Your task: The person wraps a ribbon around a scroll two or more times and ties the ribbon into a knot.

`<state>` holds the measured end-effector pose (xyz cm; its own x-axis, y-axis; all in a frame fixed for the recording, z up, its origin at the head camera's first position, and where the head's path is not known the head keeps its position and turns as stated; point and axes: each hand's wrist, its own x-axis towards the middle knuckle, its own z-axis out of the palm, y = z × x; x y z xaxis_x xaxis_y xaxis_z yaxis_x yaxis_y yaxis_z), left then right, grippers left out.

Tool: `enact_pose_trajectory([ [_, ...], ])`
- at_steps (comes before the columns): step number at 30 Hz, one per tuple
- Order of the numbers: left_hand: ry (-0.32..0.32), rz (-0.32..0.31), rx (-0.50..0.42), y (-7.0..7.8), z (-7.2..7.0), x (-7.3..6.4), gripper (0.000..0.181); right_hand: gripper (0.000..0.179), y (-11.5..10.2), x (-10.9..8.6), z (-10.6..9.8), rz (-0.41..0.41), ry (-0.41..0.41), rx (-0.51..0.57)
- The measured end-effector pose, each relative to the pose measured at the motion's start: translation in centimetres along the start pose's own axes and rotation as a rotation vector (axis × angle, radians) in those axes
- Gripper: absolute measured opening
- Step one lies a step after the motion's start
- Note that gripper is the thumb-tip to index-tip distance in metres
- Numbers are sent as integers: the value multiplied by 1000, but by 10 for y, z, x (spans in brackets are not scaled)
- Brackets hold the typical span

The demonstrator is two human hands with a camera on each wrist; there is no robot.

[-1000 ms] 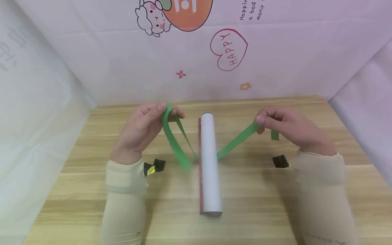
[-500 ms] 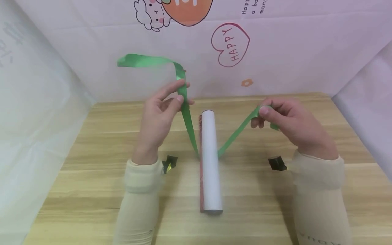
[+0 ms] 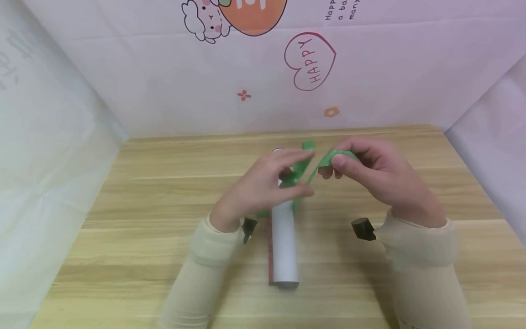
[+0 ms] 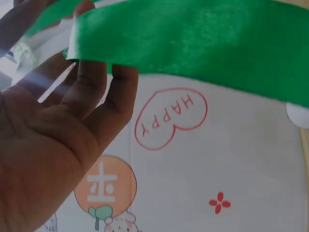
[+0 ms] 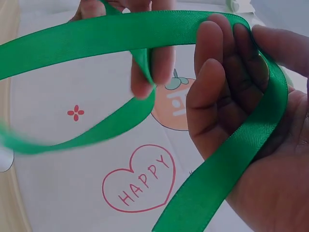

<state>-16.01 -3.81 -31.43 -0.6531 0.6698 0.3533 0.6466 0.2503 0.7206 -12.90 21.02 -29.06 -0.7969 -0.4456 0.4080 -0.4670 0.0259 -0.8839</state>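
Observation:
A white paper roll [image 3: 283,242] lies lengthwise on the wooden table, with a dark red strip [image 3: 270,256] along its left side. Green satin ribbon [image 5: 125,31] comes up from both sides of the roll. My left hand [image 3: 271,183] is over the roll's far half, thumb and forefinger apart, with ribbon caught among its other fingers. Just right of the roll, my right hand [image 3: 370,169] pinches the other ribbon length between thumb and fingers, and its tail hangs across the palm in the right wrist view. The left hand hides part of the roll.
The wooden table [image 3: 164,192] ends at a white printed cloth [image 3: 164,91] behind, with a red HAPPY heart on it. White cloth sides [image 3: 53,160] stand at left and right. Black wrist pieces [image 3: 363,228] stick out inward from both cuffs.
My left hand has swung the ribbon from the left across to the right, over the roll. The right hand has come slightly left, still pinching its ribbon length. The roll has stayed put.

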Motion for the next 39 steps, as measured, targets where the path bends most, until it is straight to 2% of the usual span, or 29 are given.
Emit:
enact_pose_trajectory([
  [2,-28,43,30,1,7,3,42,15,-1,0,0,23,7,-16],
  [5,-45,62,55,2,13,5,12,15,-2,1,0,74,20,-50],
  [12,-24,50,37,5,18,7,12,18,8,7,-1,80,30,-46],
  [15,-13,30,12,6,16,6,15,24,15,10,-2,128,18,-107],
  [17,4,-6,-10,5,15,5,15,30,22,11,-4,188,-22,-163],
  [20,42,-79,-64,3,11,2,15,34,36,14,-5,261,-143,-232],
  [23,78,-120,-122,1,6,0,16,31,48,18,-5,277,-260,-221],
  [25,102,-133,-161,-1,2,-1,18,26,54,20,-3,277,-289,-177],
  [32,178,-200,-235,-3,-9,-3,37,19,59,21,0,327,-197,-149],
  [35,200,-226,-246,-2,-11,-3,31,12,59,21,0,328,-168,-137],
  [39,237,-244,-241,-1,-12,-4,22,11,60,22,1,327,-156,-141],
])
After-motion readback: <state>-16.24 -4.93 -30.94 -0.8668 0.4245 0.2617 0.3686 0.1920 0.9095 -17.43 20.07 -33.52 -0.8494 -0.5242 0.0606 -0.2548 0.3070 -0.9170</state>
